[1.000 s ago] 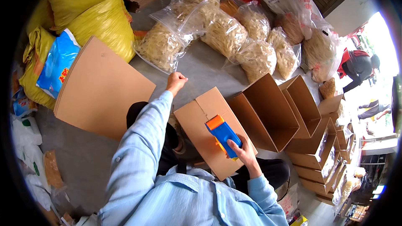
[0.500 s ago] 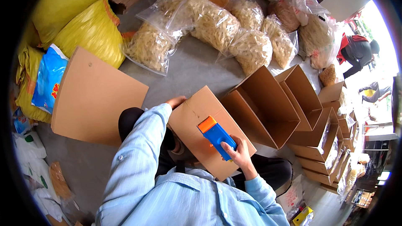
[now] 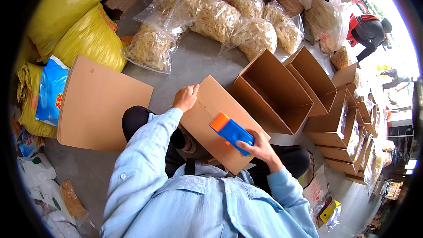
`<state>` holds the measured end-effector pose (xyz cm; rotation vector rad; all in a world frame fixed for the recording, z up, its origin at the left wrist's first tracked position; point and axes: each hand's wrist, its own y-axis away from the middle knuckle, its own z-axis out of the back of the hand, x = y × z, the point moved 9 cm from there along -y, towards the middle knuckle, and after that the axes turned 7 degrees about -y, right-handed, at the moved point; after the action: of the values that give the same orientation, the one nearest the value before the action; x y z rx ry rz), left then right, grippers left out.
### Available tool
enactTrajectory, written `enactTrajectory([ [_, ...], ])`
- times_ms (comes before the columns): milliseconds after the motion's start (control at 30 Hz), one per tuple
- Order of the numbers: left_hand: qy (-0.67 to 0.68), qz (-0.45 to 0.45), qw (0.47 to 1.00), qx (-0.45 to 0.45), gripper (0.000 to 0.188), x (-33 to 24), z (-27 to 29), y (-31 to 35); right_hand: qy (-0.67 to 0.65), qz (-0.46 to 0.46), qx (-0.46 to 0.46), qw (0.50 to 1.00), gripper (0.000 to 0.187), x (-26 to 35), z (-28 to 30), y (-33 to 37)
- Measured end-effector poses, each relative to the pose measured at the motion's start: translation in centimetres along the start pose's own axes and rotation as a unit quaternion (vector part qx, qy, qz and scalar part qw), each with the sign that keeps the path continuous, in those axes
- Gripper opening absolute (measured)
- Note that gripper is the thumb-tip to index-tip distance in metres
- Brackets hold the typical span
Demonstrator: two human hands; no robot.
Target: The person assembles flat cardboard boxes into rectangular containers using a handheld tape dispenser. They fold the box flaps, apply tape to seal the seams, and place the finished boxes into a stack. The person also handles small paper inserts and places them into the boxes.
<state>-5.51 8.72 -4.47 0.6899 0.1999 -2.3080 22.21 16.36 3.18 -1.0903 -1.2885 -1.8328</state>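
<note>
Red lettering point(image 3: 58, 101) (not legible) on blue bag point(image 3: 49, 87)

The tape dispenser point(image 3: 234, 133) is blue and orange, the carton point(image 3: 207, 108) brown.

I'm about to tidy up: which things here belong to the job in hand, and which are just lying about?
Job, likely:
cardboard box, by the left hand
tape dispenser, in the right hand
open boxes and flat cardboard, similarly brown

Lying about, apparently:
yellow sacks
blue packet
clear bags, untouched

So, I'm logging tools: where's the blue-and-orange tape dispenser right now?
In the head view, the tape dispenser is just right of centre, in the person's right grip, over the nearest cardboard box.
</note>
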Motion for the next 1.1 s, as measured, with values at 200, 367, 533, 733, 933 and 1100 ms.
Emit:
enactTrajectory([
  [200,-0.009,-0.006,1.000,0.015,0.044,-0.8,0.3,-0.2,0.002,-0.146,-0.016,0.989,0.071,-5.1,4.1,8.9],
  [367,-0.062,0.000,0.997,0.041,0.041,-0.5,0.3,-1.1,0.038,-0.008,-0.113,0.993,0.057,-6.0,4.3,9.2],
  [533,-0.272,-0.083,0.959,0.010,0.066,-1.7,0.6,-0.5,0.063,0.094,-0.145,0.983,0.052,-3.0,1.7,4.1],
  [733,-0.244,0.001,0.961,0.130,0.070,-0.1,1.2,-1.1,-0.017,0.151,-0.136,0.979,0.047,1.3,-0.9,-6.0],
  [933,-0.246,0.044,0.952,0.176,0.074,1.5,0.8,-1.2,0.010,0.013,0.002,1.000,0.071,0.3,1.2,-1.0],
  [1100,-0.235,0.031,0.955,0.178,0.076,0.6,0.6,-1.5,0.186,-0.218,-0.007,0.958,0.074,-6.1,6.2,5.7],
])
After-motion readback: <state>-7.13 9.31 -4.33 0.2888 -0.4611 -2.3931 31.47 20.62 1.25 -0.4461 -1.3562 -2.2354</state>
